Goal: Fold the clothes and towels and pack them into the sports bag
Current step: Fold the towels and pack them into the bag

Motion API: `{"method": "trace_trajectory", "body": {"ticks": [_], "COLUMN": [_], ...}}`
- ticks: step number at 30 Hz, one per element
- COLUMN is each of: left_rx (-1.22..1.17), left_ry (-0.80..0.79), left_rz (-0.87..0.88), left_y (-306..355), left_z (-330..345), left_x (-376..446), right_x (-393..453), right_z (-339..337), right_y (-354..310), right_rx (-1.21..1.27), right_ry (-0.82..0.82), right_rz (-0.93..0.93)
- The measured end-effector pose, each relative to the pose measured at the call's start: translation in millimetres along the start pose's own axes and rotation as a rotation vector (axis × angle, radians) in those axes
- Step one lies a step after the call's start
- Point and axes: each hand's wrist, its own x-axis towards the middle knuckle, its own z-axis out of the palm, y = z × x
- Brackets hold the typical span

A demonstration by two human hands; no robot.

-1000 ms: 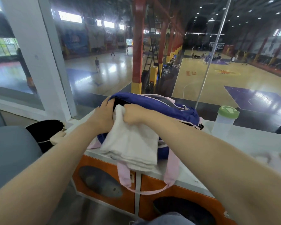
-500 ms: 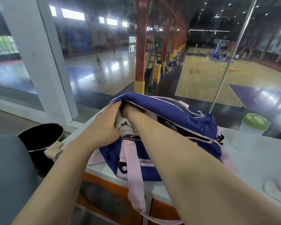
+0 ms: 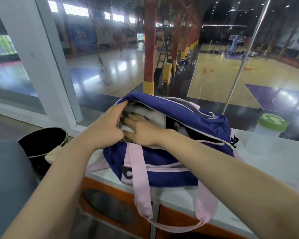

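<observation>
A blue sports bag [image 3: 171, 163] with pink straps lies unzipped on the white counter [image 3: 176, 195]. Inside its left end sits a folded white towel [image 3: 145, 110]. My right hand [image 3: 140, 130] reaches into the opening and presses flat on the towel with fairly straight fingers. My left hand [image 3: 109, 126] is at the bag's left end, its straight fingers pushing up under the blue top flap and its thumb at the near rim. More pale cloth shows deeper in the dark interior.
A clear shaker bottle with a green lid [image 3: 270, 133] stands right of the bag. A black bin [image 3: 41, 142] and a grey chair [image 3: 7, 178] are on the left. The glass window runs just behind the counter. The orange cabinet front [image 3: 128, 204] is below.
The white towel, which hung over the bag's front, has been pushed inside. My right hand went in with it and now lies flat on top; my left hand stayed at the opening.
</observation>
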Motion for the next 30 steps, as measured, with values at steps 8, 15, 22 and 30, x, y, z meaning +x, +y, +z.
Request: {"method": "trace_trajectory", "body": {"ticks": [8, 15, 22, 30], "left_rx": [0.017, 0.127, 0.423, 0.404], "left_ry": [0.093, 0.037, 0.137, 0.301], "left_rz": [-0.004, -0.075, -0.189, -0.045], "left_y": [16, 11, 22, 58], "left_z": [-8, -11, -4, 29], "left_x": [4, 10, -4, -26], "right_x": [46, 34, -15, -111], "right_z": [20, 10, 1, -15], "right_y": [-25, -12, -14, -10], "right_rx": [-0.019, 0.201, 0.196, 0.234], "right_ry": [-0.098, 0.009, 0.053, 0.253], "right_rz": [0.332, 0.263, 0.204, 0.231]}}
